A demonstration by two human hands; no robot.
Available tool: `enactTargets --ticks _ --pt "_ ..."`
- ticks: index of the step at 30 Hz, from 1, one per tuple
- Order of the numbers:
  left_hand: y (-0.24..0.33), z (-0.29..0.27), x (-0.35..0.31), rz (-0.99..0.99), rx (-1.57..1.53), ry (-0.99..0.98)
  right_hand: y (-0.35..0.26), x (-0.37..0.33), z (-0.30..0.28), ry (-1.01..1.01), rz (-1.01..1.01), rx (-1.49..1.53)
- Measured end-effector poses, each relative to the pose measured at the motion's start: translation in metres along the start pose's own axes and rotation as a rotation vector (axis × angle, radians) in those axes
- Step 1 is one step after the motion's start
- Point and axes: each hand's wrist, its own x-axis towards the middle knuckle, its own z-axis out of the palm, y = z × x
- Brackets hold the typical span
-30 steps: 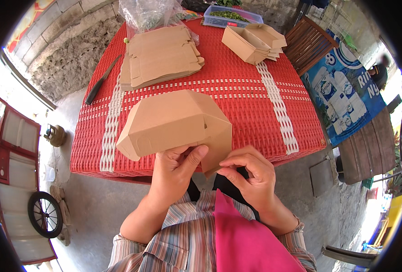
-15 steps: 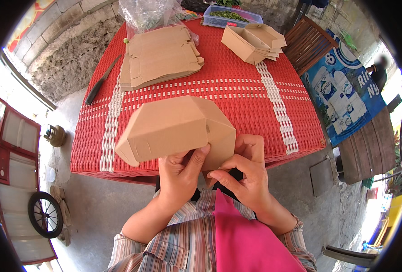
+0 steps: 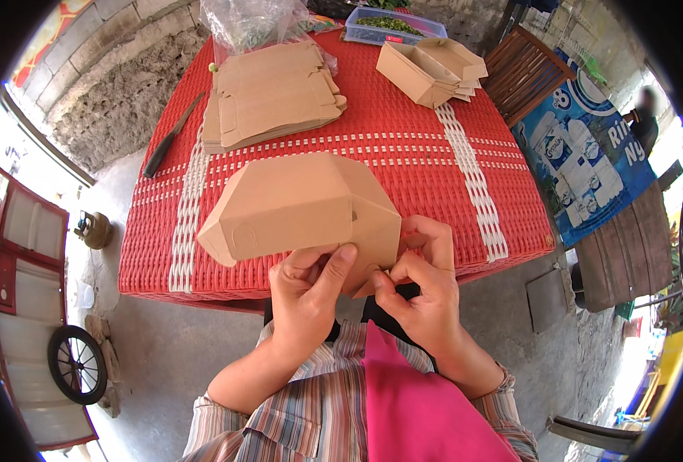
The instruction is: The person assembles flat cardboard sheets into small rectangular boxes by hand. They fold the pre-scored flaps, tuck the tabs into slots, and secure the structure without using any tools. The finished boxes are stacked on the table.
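A brown cardboard box point(image 3: 291, 212), partly folded into shape, is held up over the near edge of the red woven table point(image 3: 403, 165). My left hand point(image 3: 311, 281) grips its near side from below, thumb on the outside panel and fingers curled beneath. At the box's right end my right hand point(image 3: 422, 277) pinches the edge of a flap between thumb and bent fingers. The inside of the box faces away and is hidden. Beyond it lies a stack of flat cardboard box blanks point(image 3: 276, 92). Folded boxes point(image 3: 426, 69) stand nested at the far right.
A knife point(image 3: 174, 135) with a dark handle lies at the table's left edge. At the back are a clear plastic bag point(image 3: 253, 27) and a blue-tinted tub point(image 3: 395, 27) of chopped greens. A wooden chair point(image 3: 530, 73) stands against the right far corner.
My right thumb and fingers have moved up and closed on the flap at the box's right end. The box has tilted slightly, its left end rising a little.
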Motion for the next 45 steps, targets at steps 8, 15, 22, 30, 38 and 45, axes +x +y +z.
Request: enactTargets --ticks 8,15,22,30,38,45 --pt "-0.006 -0.017 0.001 -0.034 0.013 -0.09 0.007 -0.004 0.0 0.011 0.034 0.026" --pt "-0.013 -0.017 -0.001 -0.189 -0.237 -0.082 0.019 -0.01 0.002 0.12 0.055 0.149" --pt "-0.012 -0.012 -0.007 -0.298 -0.251 -0.164 0.035 -0.017 0.017 0.35 -0.194 0.111" --pt "0.008 0.016 -0.012 -0.115 -0.093 -0.303 0.036 -0.003 0.031 0.505 -0.191 0.105" --pt "-0.001 -0.008 -0.005 -0.136 0.34 -0.375 0.026 0.001 0.012 0.198 -0.242 0.127" --pt "0.01 0.001 -0.007 -0.091 0.448 -0.366 0.016 0.008 0.016 0.254 -0.125 0.346"
